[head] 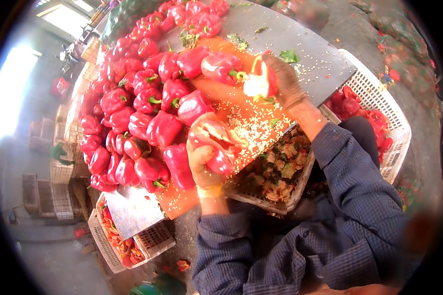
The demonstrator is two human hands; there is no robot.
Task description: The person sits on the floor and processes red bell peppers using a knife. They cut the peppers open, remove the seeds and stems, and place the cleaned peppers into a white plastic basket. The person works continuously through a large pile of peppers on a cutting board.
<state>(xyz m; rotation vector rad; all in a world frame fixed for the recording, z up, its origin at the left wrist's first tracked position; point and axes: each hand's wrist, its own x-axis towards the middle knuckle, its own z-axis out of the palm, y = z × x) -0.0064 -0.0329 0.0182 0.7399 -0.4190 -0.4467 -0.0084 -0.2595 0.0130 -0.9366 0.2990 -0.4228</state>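
Observation:
My left hand, with a yellow band at the wrist, grips a cut-open red bell pepper low over the front of an orange board. Farther right, my right hand holds a cut piece of pepper with a pale, overexposed inside and green stem parts. Whole red bell peppers are heaped on the left and far side of the board. Pale seeds cover the board between my hands. No knife can be made out.
A crate of cores and scraps stands below the board's front edge. White plastic crates with red pepper pieces stand at the right and lower left. The grey metal tabletop bears leaf bits. Full mesh sacks lie beyond.

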